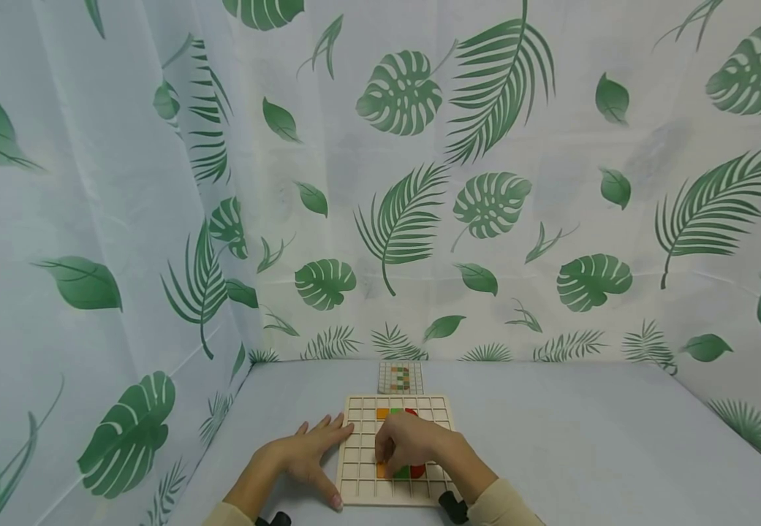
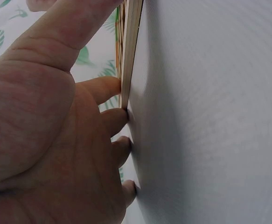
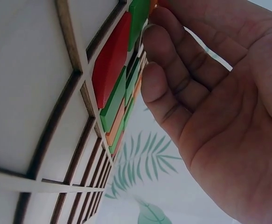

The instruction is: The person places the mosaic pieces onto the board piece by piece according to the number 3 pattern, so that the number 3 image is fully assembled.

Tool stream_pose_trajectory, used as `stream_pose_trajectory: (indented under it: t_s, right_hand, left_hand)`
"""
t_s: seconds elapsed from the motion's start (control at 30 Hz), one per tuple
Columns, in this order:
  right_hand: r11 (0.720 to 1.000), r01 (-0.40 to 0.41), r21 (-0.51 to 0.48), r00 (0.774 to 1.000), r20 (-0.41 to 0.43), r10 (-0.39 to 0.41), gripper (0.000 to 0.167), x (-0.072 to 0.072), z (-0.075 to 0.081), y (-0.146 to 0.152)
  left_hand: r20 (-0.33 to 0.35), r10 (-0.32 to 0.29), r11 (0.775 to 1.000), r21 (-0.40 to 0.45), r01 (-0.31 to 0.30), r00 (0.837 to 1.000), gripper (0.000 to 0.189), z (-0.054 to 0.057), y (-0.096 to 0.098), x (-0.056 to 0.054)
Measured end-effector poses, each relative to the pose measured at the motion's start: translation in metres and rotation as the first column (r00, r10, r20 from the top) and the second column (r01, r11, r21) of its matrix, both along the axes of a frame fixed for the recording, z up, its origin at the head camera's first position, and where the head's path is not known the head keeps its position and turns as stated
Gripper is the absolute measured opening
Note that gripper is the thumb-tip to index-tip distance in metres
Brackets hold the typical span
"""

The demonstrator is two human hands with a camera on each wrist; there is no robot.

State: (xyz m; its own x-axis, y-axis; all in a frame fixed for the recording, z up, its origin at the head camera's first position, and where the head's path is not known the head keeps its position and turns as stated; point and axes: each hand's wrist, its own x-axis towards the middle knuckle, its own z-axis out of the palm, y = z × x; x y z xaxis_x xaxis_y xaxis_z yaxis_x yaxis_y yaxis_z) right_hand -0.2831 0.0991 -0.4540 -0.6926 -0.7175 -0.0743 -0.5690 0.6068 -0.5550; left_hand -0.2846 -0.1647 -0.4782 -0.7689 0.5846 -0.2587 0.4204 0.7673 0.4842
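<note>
A wooden grid board (image 1: 357, 491) lies flat, with orange, green and red pieces set in some of its squares. My left hand (image 1: 308, 453) rests at its left edge with fingers spread, fingertips and thumb along the wooden side (image 2: 132, 51). Over the middle of the board, my right hand (image 1: 413, 442) has curled fingers and pinches an orange piece (image 1: 381, 471) low on the grid. Beside that piece sit a green piece (image 1: 403, 473) and a red piece (image 1: 417, 471) in the same row. The right hand hides several squares behind it.
Behind the board lies a small pattern card (image 1: 383, 380) printed with a coloured grid. A white table (image 1: 584, 438) extends to both sides. Leaf-printed curtains (image 1: 419, 307) stand at the back and left.
</note>
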Motion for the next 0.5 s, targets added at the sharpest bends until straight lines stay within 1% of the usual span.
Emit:
stream_pose_trajectory:
  t_s: [0.33, 0.5]
  right_hand:
    - [1.000, 0.014, 0.010, 1.000, -0.019, -0.014, 0.012, 0.0010, -0.0018, -0.0015]
    - [1.000, -0.002, 0.004, 0.999, -0.032, 0.002, 0.009, 0.0019, -0.0023, 0.0000]
  left_hand:
    - [0.009, -0.002, 1.000, 0.012, 0.002, 1.000, 0.123, -0.0024, -0.0022, -0.0003]
    - [0.006, -0.003, 1.000, 0.014, 0.003, 1.000, 0.123, -0.0020, -0.0031, 0.0002]
